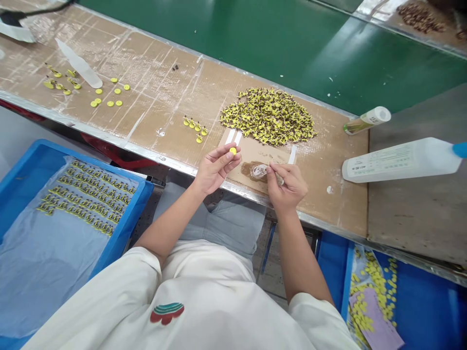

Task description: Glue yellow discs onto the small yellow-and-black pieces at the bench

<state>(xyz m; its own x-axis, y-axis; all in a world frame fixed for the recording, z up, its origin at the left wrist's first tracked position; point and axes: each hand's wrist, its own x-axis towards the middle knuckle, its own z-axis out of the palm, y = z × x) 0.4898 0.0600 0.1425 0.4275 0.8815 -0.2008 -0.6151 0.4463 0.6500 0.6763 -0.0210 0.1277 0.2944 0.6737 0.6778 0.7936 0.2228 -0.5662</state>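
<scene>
My left hand [215, 170] pinches a round yellow disc [233, 151] between thumb and fingers, just above the table's front edge. Beside it, my right hand [289, 187] is closed in a pinch over a wet patch of white and brown paste [258, 170] on a cardboard piece [248, 146]. What its fingertips hold is too small to make out. Behind both hands lies a big heap of small yellow-and-dark figures [272, 114]. To the left of the heap, several figures on yellow bases [195, 125] stand upright in a small group.
Loose yellow discs [110, 103] and more figures lie at the left by a white strip [79, 63]. A white bottle [401, 159] and a small tube [367, 120] are at the right. Blue trays hold rows of figures [87, 194] and yellow discs [365, 311].
</scene>
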